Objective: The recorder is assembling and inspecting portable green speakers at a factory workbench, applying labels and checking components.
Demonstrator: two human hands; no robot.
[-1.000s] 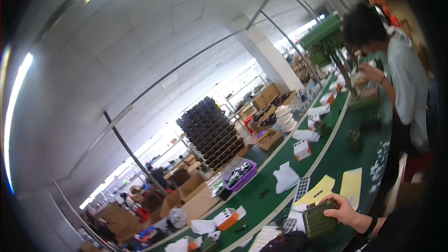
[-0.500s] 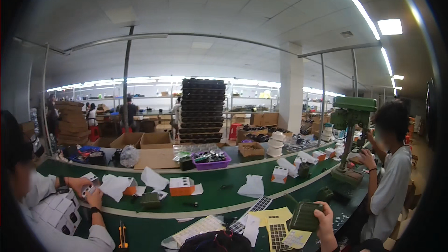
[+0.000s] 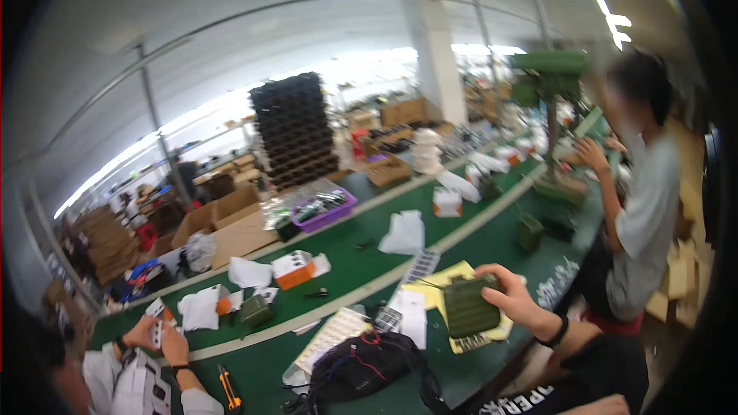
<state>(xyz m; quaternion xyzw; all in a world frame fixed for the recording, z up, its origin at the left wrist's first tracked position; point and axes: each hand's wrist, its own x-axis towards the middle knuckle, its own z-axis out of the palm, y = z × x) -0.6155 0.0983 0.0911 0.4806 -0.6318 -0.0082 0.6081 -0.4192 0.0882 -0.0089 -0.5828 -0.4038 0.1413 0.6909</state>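
My right hand (image 3: pixel 511 300) is closed around the right edge of a dark green, ribbed box (image 3: pixel 470 309), shaped like a small jerrycan. The box is raised over the table, with a thin rod or wire at its upper left. Behind and below it lie yellow sheets (image 3: pixel 463 270) and a white strip of paper (image 3: pixel 413 321). A patch of skin (image 3: pixel 598 406) at the lower edge might be my left hand; no fingers can be made out. Left of the held box, a black bag (image 3: pixel 369 373) with straps rests beside a pale sheet of small pieces (image 3: pixel 330 342).
An orange-and-black utility knife (image 3: pixel 229 388) lies near a co-worker's hands (image 3: pixel 165 338) at left. White-and-orange boxes (image 3: pixel 294 269), another green box (image 3: pixel 256 312) and a purple basket (image 3: pixel 327 211) stand farther off. A green drill press (image 3: pixel 550 81) and a person (image 3: pixel 646 192) are at right.
My view has tilted and swung to the right, so the scene slants. The green box now shows its broad face, and more of my right forearm has come into view.
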